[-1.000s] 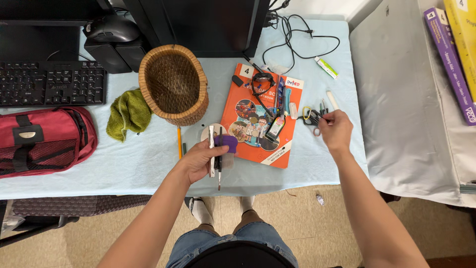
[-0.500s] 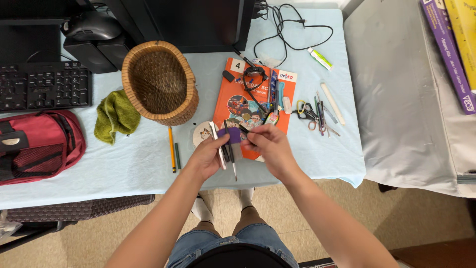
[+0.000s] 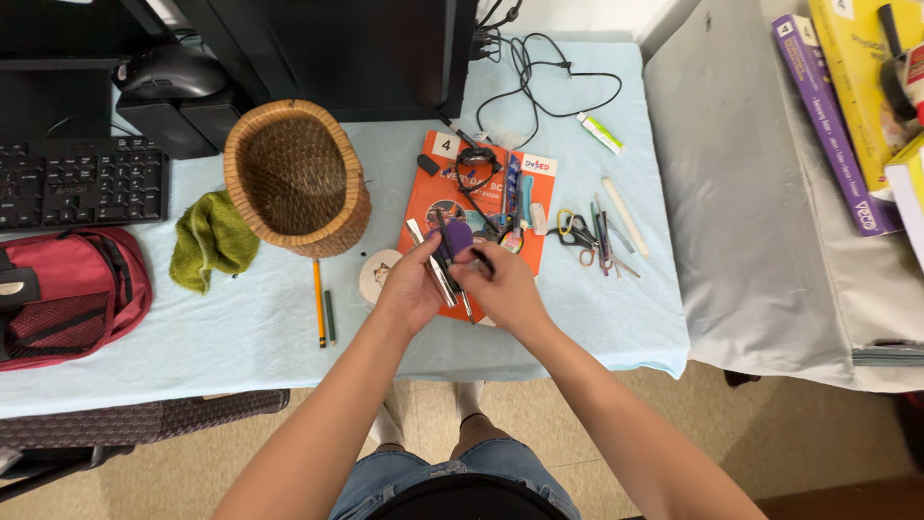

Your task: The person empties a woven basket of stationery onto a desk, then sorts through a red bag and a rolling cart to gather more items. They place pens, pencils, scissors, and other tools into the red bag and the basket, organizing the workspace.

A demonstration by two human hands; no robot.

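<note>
My left hand [image 3: 412,289] grips a bundle of small tools [image 3: 445,265]: a metal strip, dark pens and a purple piece at the top. My right hand [image 3: 500,286] meets it from the right, fingers closed on a dark pen in the same bundle. Both hands hover over the lower edge of an orange book [image 3: 476,197] on the light blue tablecloth [image 3: 241,318]. A round white sticker-like disc [image 3: 377,273] lies just left of my left hand.
A woven basket [image 3: 296,178] stands left of the book, a green cloth [image 3: 212,241] beside it. A pencil [image 3: 317,300] and a dark pen [image 3: 330,316] lie below. Scissors and pens [image 3: 589,234] lie to the right. Keyboard [image 3: 82,181], red bag [image 3: 67,294], cables [image 3: 539,72].
My right hand left the scissors pile, came left with a dark pen and joined the left hand at the bundle. The view has shifted, with both hands a little higher over the book.
</note>
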